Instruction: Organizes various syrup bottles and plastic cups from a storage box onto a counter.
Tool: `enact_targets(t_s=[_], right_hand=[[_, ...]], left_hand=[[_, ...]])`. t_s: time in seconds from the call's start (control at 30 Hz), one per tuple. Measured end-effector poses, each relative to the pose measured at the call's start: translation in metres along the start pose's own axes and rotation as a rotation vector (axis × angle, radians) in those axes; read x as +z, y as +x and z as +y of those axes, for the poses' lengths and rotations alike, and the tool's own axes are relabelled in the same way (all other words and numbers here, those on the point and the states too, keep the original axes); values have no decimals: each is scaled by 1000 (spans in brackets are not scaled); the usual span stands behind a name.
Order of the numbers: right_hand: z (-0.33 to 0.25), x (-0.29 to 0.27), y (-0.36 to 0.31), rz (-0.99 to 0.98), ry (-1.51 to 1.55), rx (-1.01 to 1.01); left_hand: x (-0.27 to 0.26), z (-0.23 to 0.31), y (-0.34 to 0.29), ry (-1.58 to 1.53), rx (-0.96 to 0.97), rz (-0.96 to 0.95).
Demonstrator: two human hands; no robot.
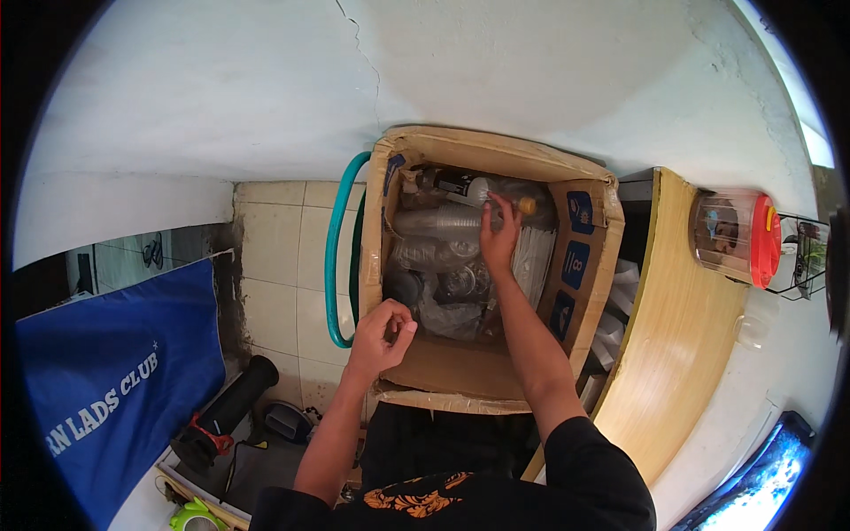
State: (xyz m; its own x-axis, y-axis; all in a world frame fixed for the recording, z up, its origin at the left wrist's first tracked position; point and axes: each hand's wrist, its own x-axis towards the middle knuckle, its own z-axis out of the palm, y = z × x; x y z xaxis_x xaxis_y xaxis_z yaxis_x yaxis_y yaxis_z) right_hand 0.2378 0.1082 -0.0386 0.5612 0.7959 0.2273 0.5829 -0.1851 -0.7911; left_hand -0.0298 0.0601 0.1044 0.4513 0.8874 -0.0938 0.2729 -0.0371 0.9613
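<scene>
Fingers [506, 205] slightly spread, the right hand [500, 237] is nearer the bottle [453, 184], lying leftward, lengthwise along the box's [496, 143] far edge; left hand [382, 341] curls near the left edge, grip unclear.

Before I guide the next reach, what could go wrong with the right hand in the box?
The loose bottles near the right hand could roll or shift if one is pulled. The crinkled clear plastic might catch on that hand. The worn box rim could bend if the left hand leans on it.
</scene>
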Motion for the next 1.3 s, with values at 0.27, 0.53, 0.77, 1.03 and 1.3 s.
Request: enact_targets(t_s=[0.27, 0.53, 0.77, 1.03, 1.3], right_hand=[[-47, -11, 3, -142, 40, -101], [-102, -41, 7, -118, 133, -174], [-177, -120, -23, 1, 125, -172], [-262, -190, -71, -50, 169, -186], [-306, -214, -97, 72, 562, -149]], left_hand=[[-1, 0, -2, 5, 14, -4], [3, 0, 1, -22, 45, 30], [-2, 13, 2, 43, 58, 44], [18, -2, -5, -456, -237, 11], [18, 52, -24, -1242, -506, -201]])
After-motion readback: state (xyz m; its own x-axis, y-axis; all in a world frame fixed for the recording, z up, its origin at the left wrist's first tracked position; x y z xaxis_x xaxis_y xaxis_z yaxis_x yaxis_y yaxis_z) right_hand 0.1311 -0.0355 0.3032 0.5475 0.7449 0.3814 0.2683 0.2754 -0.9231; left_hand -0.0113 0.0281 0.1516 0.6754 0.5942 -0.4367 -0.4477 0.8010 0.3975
